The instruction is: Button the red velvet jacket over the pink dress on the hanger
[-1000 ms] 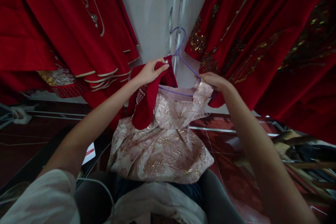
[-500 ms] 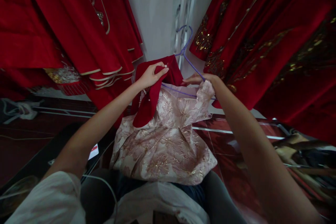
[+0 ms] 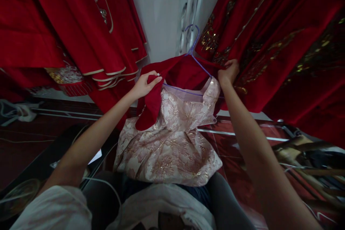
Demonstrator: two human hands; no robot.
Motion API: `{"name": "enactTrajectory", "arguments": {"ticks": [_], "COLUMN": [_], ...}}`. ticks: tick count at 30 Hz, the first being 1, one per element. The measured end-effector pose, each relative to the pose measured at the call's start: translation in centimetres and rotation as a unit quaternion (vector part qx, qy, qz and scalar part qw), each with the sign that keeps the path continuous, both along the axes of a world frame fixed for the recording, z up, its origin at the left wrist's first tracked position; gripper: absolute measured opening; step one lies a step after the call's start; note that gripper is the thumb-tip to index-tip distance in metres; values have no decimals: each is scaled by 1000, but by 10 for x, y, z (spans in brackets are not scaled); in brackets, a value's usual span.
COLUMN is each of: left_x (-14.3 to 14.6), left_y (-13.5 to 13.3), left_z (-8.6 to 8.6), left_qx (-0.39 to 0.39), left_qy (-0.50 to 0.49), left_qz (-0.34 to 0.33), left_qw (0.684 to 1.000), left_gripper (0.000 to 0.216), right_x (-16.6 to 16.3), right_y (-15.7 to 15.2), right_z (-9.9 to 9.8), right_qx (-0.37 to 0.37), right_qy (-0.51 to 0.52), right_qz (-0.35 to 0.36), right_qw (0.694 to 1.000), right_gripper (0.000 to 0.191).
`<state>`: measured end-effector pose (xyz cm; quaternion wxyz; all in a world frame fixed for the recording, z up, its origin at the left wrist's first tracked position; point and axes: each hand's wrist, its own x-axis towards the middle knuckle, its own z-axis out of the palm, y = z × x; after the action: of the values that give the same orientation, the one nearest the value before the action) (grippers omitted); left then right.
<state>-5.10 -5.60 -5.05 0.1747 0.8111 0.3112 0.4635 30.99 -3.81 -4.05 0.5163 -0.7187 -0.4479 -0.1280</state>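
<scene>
A pink and gold floral brocade dress (image 3: 172, 151) hangs from a purple wire hanger (image 3: 198, 64) and drapes over my lap. Behind its neckline a red jacket (image 3: 180, 73) is spread across the hanger, one front panel lying over the dress's left shoulder. My left hand (image 3: 147, 85) pinches the edge of that panel, close to a small pearl-like bead. On the other side, my right hand (image 3: 228, 73) is closed on the red jacket's far edge, just beyond the dress's right shoulder strap. The jacket's right part is mostly hidden behind my arm.
Red garments with trim and tassels (image 3: 67, 43) hang at left; red garments with gold sequins (image 3: 258, 50) hang at right. A white cabinet door (image 3: 156, 10) with metal handles stands between them. A black surface (image 3: 64, 147) lies at lower left, wooden items (image 3: 309, 158) at lower right.
My right hand has moved up and right, drawing the red jacket wide behind the hanger. My left hand has shifted slightly left and down, still holding the jacket edge.
</scene>
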Motion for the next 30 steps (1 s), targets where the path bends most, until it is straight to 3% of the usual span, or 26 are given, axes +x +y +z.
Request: {"name": "enactTrajectory", "arguments": {"ticks": [3, 9, 16, 18, 22, 26, 30], "left_x": [-3, 7, 3, 3, 10, 17, 19], "left_y": [-3, -12, -14, -16, -20, -21, -20], "left_z": [-6, -11, -10, -11, -17, -20, -22], "left_qx": [3, -4, 15, 13, 13, 22, 32], "left_qy": [-6, 17, 17, 21, 18, 36, 38], "left_qz": [8, -4, 18, 19, 14, 13, 16], "left_qw": [1000, 1000, 1000, 1000, 1000, 999, 999], "left_gripper": [37, 34, 32, 32, 31, 31, 32], "right_x": [5, 10, 9, 4, -10, -23, -16], "right_y": [-35, -88, -110, -119, -132, -136, -139], "right_z": [-8, -32, -22, -32, -70, -93, -77], "right_qx": [77, 47, 65, 71, 65, 28, -12], "right_qy": [-94, -153, -139, -140, -123, -83, 68], "right_qz": [-28, -15, -25, -40, -58, -4, 123], "right_qw": [992, 987, 988, 987, 989, 996, 990], "right_gripper": [38, 39, 42, 39, 30, 24, 22]}}
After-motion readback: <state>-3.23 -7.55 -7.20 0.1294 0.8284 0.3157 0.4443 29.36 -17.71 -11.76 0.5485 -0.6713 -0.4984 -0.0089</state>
